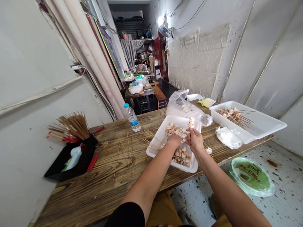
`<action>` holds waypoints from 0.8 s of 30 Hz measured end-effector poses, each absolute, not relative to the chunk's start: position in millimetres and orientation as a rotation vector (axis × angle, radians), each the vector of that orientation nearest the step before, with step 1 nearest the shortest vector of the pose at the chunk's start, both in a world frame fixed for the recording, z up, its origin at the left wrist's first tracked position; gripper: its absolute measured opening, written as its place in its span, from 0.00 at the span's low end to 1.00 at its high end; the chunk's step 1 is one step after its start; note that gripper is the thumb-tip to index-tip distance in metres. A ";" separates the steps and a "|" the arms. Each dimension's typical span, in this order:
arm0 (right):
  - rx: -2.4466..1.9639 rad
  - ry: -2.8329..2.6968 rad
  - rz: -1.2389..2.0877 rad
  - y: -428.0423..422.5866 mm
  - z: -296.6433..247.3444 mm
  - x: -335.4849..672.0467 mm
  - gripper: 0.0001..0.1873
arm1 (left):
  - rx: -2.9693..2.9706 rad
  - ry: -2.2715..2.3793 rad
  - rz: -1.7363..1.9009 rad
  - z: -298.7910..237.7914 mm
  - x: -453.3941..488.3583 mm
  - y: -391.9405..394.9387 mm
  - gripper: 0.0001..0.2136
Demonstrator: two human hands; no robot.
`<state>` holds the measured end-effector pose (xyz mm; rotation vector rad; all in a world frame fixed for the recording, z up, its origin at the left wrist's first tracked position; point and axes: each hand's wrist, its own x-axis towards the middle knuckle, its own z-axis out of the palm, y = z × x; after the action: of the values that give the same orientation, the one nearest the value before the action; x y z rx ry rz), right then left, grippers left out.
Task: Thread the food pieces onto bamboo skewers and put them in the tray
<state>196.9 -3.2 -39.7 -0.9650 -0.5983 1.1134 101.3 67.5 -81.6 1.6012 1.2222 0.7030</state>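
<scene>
In the head view my right hand is closed around a bamboo skewer, held upright. Pale pieces of meat are threaded on its upper end. My left hand reaches into the white tray, its fingers curled down among the pieces; what they grip, if anything, is hidden. Loose pale pieces of meat lie at the near end of this tray, with more at its far end. Several thin skewers stick out over the tray's left edge.
A second white tray with filled skewers stands at the right. Behind the first tray lies a plastic bag. A water bottle, loose skewers and a black box are at left. A lined green bin stands on the floor.
</scene>
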 end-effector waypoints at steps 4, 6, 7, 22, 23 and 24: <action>-0.981 -0.637 1.127 -4.2 -40.0 196.1 0.11 | 1.455 1.293 0.888 -74.8 99.4 71.5 0.13; -1.001 -0.660 1.137 -4.9 -40.1 195.5 0.10 | 1.277 1.239 1.041 -68.0 101.7 73.2 0.11; -1.015 -0.676 1.152 -5.2 -40.2 195.2 0.09 | 1.159 1.185 1.104 -64.4 103.4 74.0 0.09; -1.022 -0.764 1.277 -4.5 -35.0 194.9 0.08 | 0.303 0.646 1.399 -38.6 98.0 80.7 0.05; -1.013 -0.768 1.308 -4.9 -34.4 195.7 0.09 | 0.295 0.623 1.396 -38.9 97.7 81.2 0.05; -1.008 -0.781 1.341 -5.8 -34.2 196.1 0.09 | 0.286 0.597 1.395 -39.3 97.4 81.9 0.05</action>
<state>196.1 -5.8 -34.2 -1.0083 -0.7814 1.3413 97.4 81.9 -39.3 0.2862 0.5970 1.3950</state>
